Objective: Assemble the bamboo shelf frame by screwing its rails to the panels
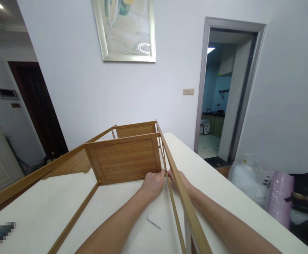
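Observation:
A brown wooden shelf frame [173, 165] lies on its side across a white tabletop. Its nearer shelf panel [127, 158] stands upright between the long rails. At the panel's lower right corner, my left hand [153, 183] is closed on the edge, beside a thin lower rail [173, 204]. My right hand [181, 179] reaches that same corner from the outer side. Its fingers are bent together at the joint, partly hidden by the upper rail, and what they hold does not show. A small hex key [154, 222] lies on the table near my left forearm.
The white table [212, 197] runs up to the wall. A flat wooden board [69, 164] rests at the left behind the long rail. On the right are a pink wrapped roll [280, 197], clear plastic wrap [246, 180] and a white basket [257, 167]. A doorway opens beyond.

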The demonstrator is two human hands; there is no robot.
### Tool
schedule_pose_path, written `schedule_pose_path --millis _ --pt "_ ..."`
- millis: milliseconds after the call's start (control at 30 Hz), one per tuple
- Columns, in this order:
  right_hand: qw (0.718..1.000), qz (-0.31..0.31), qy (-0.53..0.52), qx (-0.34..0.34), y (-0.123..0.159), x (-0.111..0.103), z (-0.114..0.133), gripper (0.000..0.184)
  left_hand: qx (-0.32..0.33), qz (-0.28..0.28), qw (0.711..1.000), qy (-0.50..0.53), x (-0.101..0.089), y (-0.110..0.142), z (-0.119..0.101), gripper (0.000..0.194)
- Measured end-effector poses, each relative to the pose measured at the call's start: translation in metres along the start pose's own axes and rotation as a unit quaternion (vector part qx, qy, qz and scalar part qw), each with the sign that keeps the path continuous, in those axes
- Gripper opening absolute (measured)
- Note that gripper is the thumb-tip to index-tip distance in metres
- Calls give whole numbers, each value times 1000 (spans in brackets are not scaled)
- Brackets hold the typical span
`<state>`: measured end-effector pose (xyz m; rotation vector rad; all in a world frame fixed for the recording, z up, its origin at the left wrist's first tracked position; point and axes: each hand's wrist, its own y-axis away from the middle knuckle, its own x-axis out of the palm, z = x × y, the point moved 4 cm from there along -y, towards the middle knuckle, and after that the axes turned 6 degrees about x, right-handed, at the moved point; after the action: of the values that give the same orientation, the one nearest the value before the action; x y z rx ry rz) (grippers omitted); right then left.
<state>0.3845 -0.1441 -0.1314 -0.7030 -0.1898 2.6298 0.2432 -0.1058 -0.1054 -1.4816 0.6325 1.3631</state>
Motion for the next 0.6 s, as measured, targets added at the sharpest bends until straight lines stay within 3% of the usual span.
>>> schedule_pose_path --millis 133,600 --pt "1000 11 -25 1 -2 4 -4 18 -1 0 1000 -5 1 1 0 24" --pt "992 0 -123 6 3 4 5 19 3 -2 1000 -7 4 0 1 25"
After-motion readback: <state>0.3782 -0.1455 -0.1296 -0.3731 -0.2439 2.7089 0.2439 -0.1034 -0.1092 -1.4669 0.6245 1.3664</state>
